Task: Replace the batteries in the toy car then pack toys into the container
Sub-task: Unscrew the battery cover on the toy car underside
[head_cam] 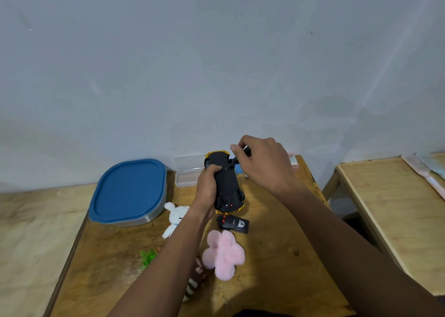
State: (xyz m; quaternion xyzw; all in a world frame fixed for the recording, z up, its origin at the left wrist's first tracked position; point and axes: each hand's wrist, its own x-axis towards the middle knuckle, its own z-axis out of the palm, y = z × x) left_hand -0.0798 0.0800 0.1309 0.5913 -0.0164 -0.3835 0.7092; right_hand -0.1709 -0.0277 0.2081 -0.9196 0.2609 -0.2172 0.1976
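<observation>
since the battery door is on the underside, i'm holding the toy car (226, 184) flipped belly-up and lifted off the table (277, 268), black chassis facing me. left hand (208, 184) is wrapped round its side and clenched on the body so it can't twist. right hand (262, 162) is curled round a small screwdriver (232, 163), with the tip angled down onto the chassis near the far end. i reckon that's where the cover screw is, though it's too small to make out. so my read is we're at the unscrewing bit, early on.

the container (130, 191) sits off to the left with its blue lid on, so no packing yet. the white bunny (175, 216), pink flower plush (224, 254) and black remote (232, 224) lie on the table under my arms, handy for later. main worry is the tip slipping off the screw.
</observation>
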